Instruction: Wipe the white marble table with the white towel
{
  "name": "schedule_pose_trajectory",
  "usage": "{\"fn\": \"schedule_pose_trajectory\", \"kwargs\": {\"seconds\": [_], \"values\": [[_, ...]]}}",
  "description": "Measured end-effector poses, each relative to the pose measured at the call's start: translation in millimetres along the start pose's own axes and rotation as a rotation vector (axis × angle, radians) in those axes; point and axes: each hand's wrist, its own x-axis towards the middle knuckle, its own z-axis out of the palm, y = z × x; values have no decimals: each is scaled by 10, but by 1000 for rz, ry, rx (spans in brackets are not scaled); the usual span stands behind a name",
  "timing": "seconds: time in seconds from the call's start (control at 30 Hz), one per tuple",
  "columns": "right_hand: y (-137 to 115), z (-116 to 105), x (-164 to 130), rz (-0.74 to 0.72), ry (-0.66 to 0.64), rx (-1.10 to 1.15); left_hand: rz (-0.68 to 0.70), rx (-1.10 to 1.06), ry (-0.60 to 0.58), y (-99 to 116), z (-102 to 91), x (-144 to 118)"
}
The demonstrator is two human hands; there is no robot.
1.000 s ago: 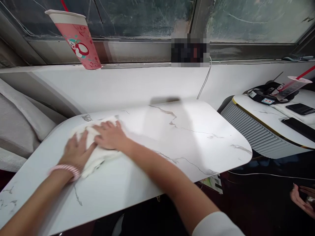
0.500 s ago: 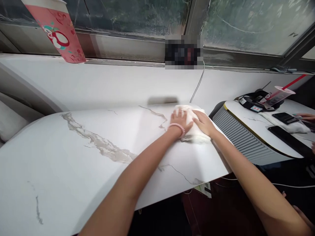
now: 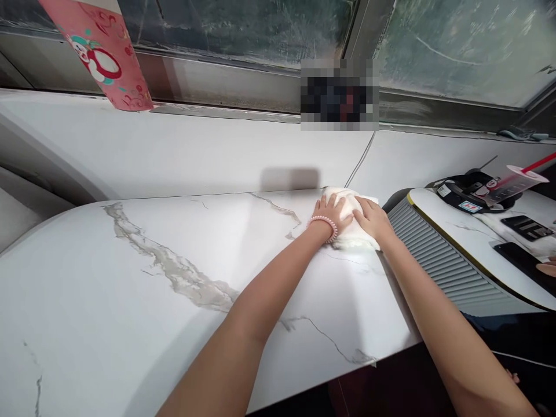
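White marble-patterned tabletop with grey veins fills the lower frame below a window sill. Upper left: pink paper cup with a snowman print, on the sill. Right of centre: left hand, pink beaded bracelet at its wrist, and right hand both lie flat, fingers spread, pressing a crumpled white cloth onto the tabletop's far right corner. Far right: second marble-patterned table with dark phones.
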Motion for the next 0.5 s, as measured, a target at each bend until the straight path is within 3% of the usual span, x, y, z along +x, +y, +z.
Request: {"fn": "schedule_pose_trajectory", "kwargs": {"seconds": [0.13, 0.23, 0.37, 0.5], "values": [[-589, 123, 122, 18, -24, -34, -29, 43, 1, -485, -240, -82], [-1171, 231, 170, 7, -58, -38, -65, 82, 26, -945, -457, -305], [-1995, 348, 141, -58, -123, 24, -173, 128, 112, -1512, -690, -832], [-2798, 453, -22, -200, -140, 114, -319, 188, 210, -1986, -887, -1551]]}}
